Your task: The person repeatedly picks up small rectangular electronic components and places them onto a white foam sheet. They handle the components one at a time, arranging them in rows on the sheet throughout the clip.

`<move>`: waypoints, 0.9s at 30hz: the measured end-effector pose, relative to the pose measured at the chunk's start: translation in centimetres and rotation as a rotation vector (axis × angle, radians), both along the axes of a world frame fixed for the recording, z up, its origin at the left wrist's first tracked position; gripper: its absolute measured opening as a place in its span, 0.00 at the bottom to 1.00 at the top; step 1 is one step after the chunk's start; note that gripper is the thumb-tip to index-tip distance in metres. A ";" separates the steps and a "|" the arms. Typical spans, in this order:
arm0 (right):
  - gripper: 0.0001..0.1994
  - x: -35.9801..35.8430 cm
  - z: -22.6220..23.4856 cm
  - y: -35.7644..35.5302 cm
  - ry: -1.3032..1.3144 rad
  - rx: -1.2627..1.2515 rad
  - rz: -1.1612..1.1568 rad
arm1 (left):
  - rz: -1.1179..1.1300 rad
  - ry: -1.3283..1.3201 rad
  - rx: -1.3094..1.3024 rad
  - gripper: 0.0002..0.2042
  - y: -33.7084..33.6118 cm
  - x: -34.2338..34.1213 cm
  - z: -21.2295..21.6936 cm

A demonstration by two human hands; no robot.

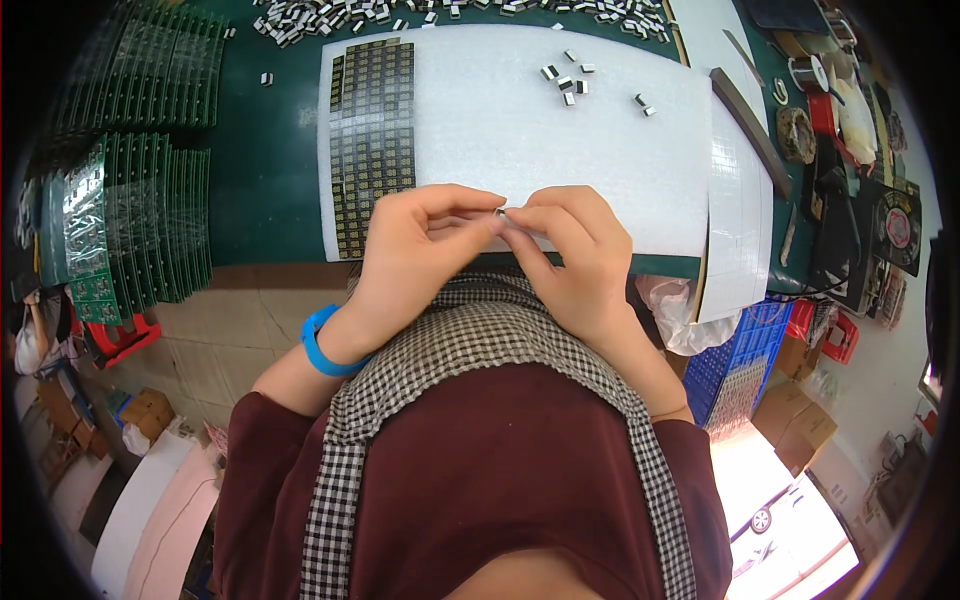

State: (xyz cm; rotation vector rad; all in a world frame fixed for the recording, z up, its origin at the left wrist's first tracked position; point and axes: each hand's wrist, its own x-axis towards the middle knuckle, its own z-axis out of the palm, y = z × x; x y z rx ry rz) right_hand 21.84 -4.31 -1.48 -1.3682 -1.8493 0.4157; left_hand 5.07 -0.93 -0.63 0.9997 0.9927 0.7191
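Observation:
My left hand and my right hand meet at the near edge of a white foam sheet. Their fingertips pinch one tiny dark component between them. A black and gold grid of small parts lies on the left side of the foam. Several loose small black-and-white components lie scattered on the foam's far right. A blue band circles my left wrist.
Stacks of green circuit boards fan out at the left of the green table. More loose components line the far edge. Tools, tape and a small fan crowd the right. A blue crate and cardboard boxes stand below.

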 end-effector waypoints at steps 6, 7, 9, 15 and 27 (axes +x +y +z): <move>0.08 1.5 0.2 0.2 0.534 -0.509 0.176 | -0.347 0.027 -0.126 0.11 2.3 -2.2 1.1; 0.08 1.6 -0.1 0.1 0.714 -0.662 0.111 | -0.235 0.245 0.215 0.12 2.5 -2.1 1.1; 0.08 1.6 -0.4 0.1 0.874 -0.825 0.030 | 0.017 0.668 0.896 0.15 2.7 -1.7 1.1; 0.09 1.6 0.5 0.7 0.834 -0.878 0.017 | -0.332 1.243 1.184 0.12 0.5 -3.0 -0.7; 0.08 1.0 0.4 0.0 0.569 -0.475 -0.020 | -0.092 0.147 0.074 0.11 2.8 -3.6 1.9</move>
